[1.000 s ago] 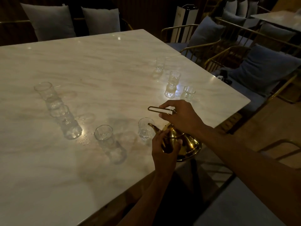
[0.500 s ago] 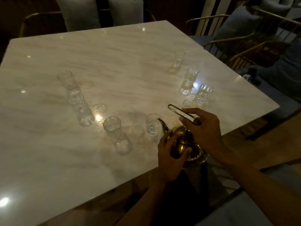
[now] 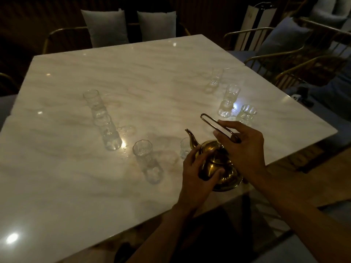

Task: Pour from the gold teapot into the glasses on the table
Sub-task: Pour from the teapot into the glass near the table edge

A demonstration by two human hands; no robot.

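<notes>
The gold teapot (image 3: 218,164) sits upright at the near edge of the white marble table (image 3: 133,82). My right hand (image 3: 245,149) grips its tall wire handle. My left hand (image 3: 197,175) cups the pot's body and lid. The spout points up and left, just beside a small glass (image 3: 185,148). Several clear glasses stand on the table: one (image 3: 146,160) left of the spout, two (image 3: 108,133) further left, and three at the right around a tall one (image 3: 228,101).
Gold-framed chairs with grey cushions (image 3: 284,37) line the right side. Two pale cushions (image 3: 131,27) lie on seats behind the far edge. The table's right corner (image 3: 334,130) juts toward the chairs. Droplets glint on the table near the left glasses.
The teapot has tipped back from leaning over the small glass to upright, its spout now raised. My view has pulled back and shifted left. Both hands stay on the pot.
</notes>
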